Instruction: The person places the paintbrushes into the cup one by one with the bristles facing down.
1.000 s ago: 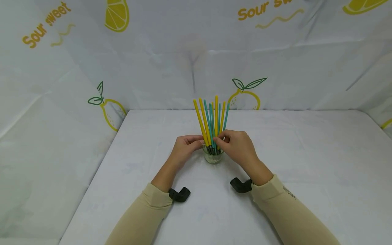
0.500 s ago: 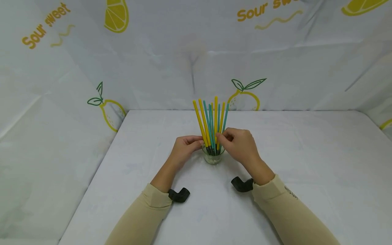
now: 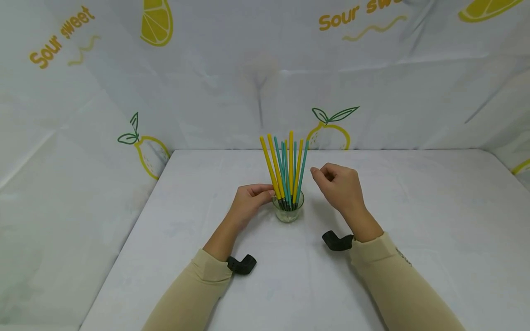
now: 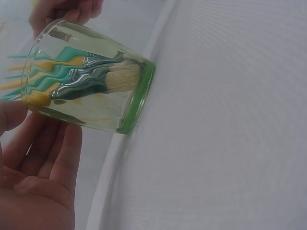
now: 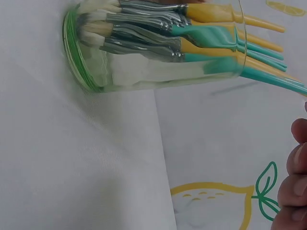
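Observation:
A clear, green-tinted glass (image 3: 288, 216) stands upright and holds several paintbrushes (image 3: 291, 161), bristles down. Their yellow and teal handles fan out above the rim. My left hand (image 3: 247, 202) holds the left side of the glass near its rim, thumb in front and fingers behind. In the left wrist view, the fingers (image 4: 64, 158) lie along the glass wall. To the right of the brushes, my right hand (image 3: 340, 187) is raised with loosely curled fingers and nothing in them. The right wrist view shows bristles and metal ferrules through the glass (image 5: 144, 79), with curled fingertips (image 5: 293, 191) at the edge.
The table (image 3: 393, 207) has a white cover. Behind it hangs a white cloth backdrop (image 3: 215, 92) printed with lemons. A black camera mount (image 3: 242, 265) sits at the left wrist and another camera mount (image 3: 337, 241) at the right.
My right hand has let go among the brush handles and moved right and up, away from the glass. The left hand and the glass have stayed in place.

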